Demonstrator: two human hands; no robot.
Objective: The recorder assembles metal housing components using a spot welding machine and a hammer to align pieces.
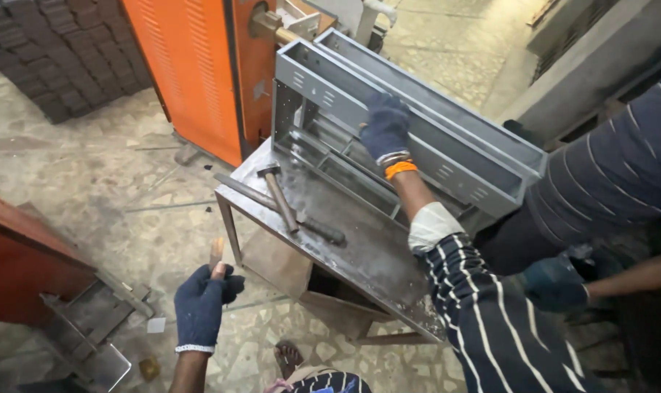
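Note:
My right hand (385,129), in a dark blue glove with an orange wristband, grips the upper rail of a grey sheet-metal frame (447,156). The frame stands tilted on a steel work table (374,266). My striped sleeve and a white wrap on my forearm lead up to that hand. My left hand (199,306), also in a blue glove, hangs low beside the table's left corner. It is closed around a short wooden handle (216,253) that sticks up from the fist. What is on the handle's lower end is hidden.
A hammer (278,195) and a dark metal bar (312,224) lie on the table in front of the frame. An orange machine (192,65) stands behind. Another person in a striped shirt is at right, with a gloved hand (556,284) low. Dark blocks (54,51) are stacked at far left.

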